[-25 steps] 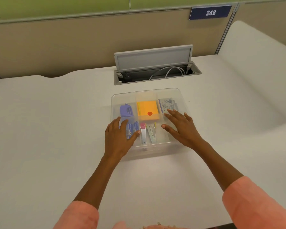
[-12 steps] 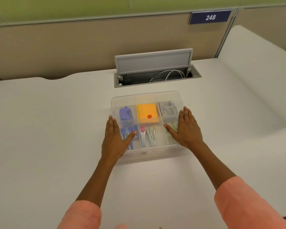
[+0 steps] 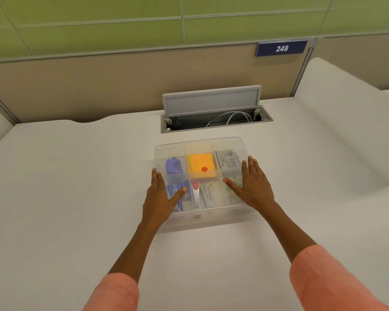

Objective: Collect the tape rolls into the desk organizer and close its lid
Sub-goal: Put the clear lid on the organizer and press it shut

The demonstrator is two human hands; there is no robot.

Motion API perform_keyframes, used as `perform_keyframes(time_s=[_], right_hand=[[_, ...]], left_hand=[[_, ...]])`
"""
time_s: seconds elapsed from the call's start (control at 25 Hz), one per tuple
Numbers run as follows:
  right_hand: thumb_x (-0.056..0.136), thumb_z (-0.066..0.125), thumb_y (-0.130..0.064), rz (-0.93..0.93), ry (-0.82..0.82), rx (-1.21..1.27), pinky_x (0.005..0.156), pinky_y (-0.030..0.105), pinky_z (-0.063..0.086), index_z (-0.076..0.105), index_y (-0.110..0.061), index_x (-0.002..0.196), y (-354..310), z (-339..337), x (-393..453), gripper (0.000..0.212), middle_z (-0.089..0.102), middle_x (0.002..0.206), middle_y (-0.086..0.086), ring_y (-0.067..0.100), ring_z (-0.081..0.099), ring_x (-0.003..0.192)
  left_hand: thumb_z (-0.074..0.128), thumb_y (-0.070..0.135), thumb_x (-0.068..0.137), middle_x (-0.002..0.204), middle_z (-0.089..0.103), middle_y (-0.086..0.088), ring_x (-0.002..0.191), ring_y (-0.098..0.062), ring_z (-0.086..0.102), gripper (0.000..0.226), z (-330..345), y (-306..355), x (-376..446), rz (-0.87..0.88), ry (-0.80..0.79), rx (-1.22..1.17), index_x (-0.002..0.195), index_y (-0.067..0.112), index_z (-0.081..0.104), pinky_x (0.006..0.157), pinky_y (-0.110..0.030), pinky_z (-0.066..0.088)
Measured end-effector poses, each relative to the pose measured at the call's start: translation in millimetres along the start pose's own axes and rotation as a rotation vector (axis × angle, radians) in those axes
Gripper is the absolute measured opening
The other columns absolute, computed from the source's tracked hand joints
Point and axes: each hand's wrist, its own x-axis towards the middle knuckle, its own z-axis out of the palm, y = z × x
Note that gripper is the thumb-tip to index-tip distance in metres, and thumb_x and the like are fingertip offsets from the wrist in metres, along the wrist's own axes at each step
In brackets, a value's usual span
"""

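The clear plastic desk organizer [image 3: 201, 182] sits mid-desk with its smooth, round-cornered lid [image 3: 228, 142] shut; a pale tape roll [image 3: 238, 181] shows dimly in its 3 o'clock compartment, orange sticky notes [image 3: 201, 168] at 12. The left hand [image 3: 161, 196] lies flat with straight fingers on the lid's 9 o'clock edge, the right hand [image 3: 252, 185] likewise at 3 o'clock, neither gripping anything. The matte white desk [image 3: 76, 198] spreads bare on every side, with a grey cable hatch [image 3: 213, 108] open at 12 o'clock.

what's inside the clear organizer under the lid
Through the lid: an orange sticky pad, purple sharpener, blue items, a labelled packet. The right hand mostly covers the tape rolls.
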Motion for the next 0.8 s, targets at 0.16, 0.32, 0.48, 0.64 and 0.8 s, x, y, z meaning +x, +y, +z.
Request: perform_keyframes(time_s=[0.16,0.32,0.48,0.64,0.8], right_hand=[[0.089,0.05,-0.046,0.09,0.073,0.228,0.111,0.046,0.033,0.01,-0.008,0.147,1,-7,-5,0.08,0.005,0.159,0.012,0.03,0.019,0.145],[0.091,0.052,-0.038,0.189,0.068,0.287,0.106,0.047,0.039,0.018,0.0,0.144,3,-7,-7,0.073,0.022,0.154,0.019,0.035,0.031,0.138],[0.091,0.05,-0.039,0.173,0.071,0.268,0.097,0.046,0.047,0.027,-0.001,0.138,1,-6,-6,0.064,0.038,0.144,0.018,0.035,0.046,0.126],[0.092,0.049,-0.039,0.153,0.078,0.252,0.098,0.045,0.045,0.024,0.0,0.14,2,-6,-3,0.066,0.037,0.146,0.019,0.035,0.045,0.127],[0.093,0.047,-0.039,0.151,0.06,0.236,0.103,0.044,0.041,0.018,0.0,0.143,3,-4,-1,0.07,0.028,0.152,0.019,0.034,0.037,0.135]], left_hand=[[0.054,0.036,0.088,0.153,0.023,-0.014,0.138,-0.032,0.028,0.074,-6,-7,0,-0.162,0.153,-0.179,0.145,0.012,0.013,0.11,-0.047,0.029],[0.053,0.037,0.088,0.139,0.046,-0.019,0.124,-0.035,0.047,0.06,-12,-17,-4,-0.3,0.169,-0.266,0.138,0.009,0.034,0.103,-0.045,0.04],[0.048,0.038,0.09,0.135,0.049,-0.02,0.118,-0.035,0.052,0.056,-9,-14,-7,-0.277,0.141,-0.22,0.136,0.01,0.033,0.098,-0.047,0.046],[0.042,0.03,0.094,0.135,0.047,-0.019,0.122,-0.033,0.048,0.049,-9,-11,-9,-0.102,0.175,-0.013,0.136,0.008,0.032,0.097,-0.045,0.044],[0.04,0.028,0.095,0.135,0.046,-0.017,0.123,-0.031,0.046,0.046,-8,-15,-7,-0.051,0.132,0.06,0.136,0.009,0.031,0.098,-0.044,0.046]])
